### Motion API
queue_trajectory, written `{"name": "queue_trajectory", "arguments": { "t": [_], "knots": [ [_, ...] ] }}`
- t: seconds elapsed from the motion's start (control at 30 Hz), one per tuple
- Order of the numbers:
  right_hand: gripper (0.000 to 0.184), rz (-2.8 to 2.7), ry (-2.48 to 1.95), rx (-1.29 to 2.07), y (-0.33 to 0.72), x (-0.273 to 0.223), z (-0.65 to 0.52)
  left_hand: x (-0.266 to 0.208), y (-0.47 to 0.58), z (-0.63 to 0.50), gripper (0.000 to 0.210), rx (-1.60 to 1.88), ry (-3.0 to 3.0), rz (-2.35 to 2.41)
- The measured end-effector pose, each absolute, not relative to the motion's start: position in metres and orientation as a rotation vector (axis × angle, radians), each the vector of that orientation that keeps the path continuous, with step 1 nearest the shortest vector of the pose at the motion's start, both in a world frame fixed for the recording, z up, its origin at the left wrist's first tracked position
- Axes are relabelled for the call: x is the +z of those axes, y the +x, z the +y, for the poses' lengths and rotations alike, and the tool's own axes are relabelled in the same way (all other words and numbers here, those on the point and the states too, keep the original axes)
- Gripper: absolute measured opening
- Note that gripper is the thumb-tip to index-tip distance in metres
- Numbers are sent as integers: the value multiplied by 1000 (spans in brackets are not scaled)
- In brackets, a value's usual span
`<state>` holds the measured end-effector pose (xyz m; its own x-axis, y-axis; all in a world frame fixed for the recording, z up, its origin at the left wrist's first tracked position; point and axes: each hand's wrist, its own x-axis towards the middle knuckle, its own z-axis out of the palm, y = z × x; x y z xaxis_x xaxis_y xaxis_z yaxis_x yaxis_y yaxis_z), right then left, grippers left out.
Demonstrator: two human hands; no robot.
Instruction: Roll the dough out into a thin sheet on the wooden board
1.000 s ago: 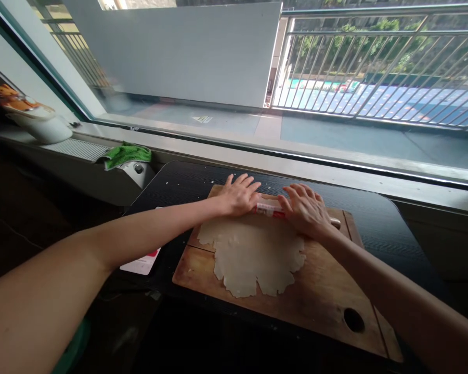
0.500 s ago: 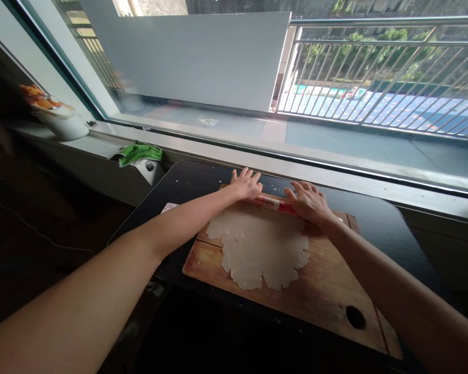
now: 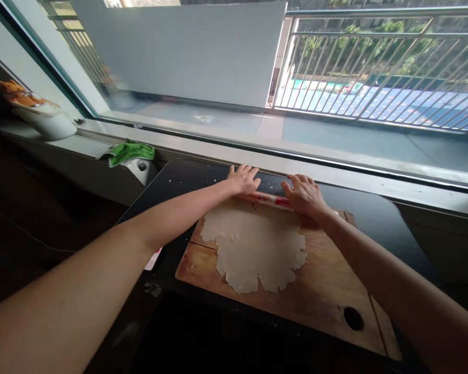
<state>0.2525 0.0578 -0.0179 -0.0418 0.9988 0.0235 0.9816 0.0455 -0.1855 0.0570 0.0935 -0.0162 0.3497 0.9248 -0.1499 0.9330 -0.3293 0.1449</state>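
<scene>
A thin sheet of dough (image 3: 257,249) with ragged, split edges lies on a wooden board (image 3: 327,291). Across the dough's far edge rests a rolling pin (image 3: 275,201) with a red and white label on its middle. My left hand (image 3: 244,179) lies palm down over the pin's left part, fingers spread forward. Over the right part my right hand (image 3: 304,194) presses with its palm, its fingers also stretched out. Neither hand wraps round the pin. The hands and forearms hide both ends of it.
The board lies on a black table (image 3: 374,223) beside a window ledge (image 3: 351,183). Left of the table, a green cloth (image 3: 130,151) hangs over a radiator (image 3: 140,169), with a white bucket (image 3: 49,122) farther left. A pinkish-white flat item (image 3: 153,259) shows under my left forearm.
The view has shifted slightly, so most things appear a little farther left. Both hands stay on the rolling pin at the dough's far edge. More of the pinkish-white item shows beside my left forearm.
</scene>
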Motion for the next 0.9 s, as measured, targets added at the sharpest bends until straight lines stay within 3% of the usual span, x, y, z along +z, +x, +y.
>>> {"name": "queue_trajectory", "arguments": {
  "t": [0.33,0.57,0.77,0.9],
  "knots": [
    [49,-2366,-1865,98,254,-24,14,-20,44,53,57,-17,2574,1461],
    [59,-2114,-2133,245,254,-19,69,-16,58,103,61,-35,2360,1727],
    [50,-2375,-1860,145,253,-24,4,-20,41,49,56,-52,2572,1407],
    [51,-2204,-1968,128,252,-20,32,-16,50,74,58,-35,2478,1601]
  ]
}}
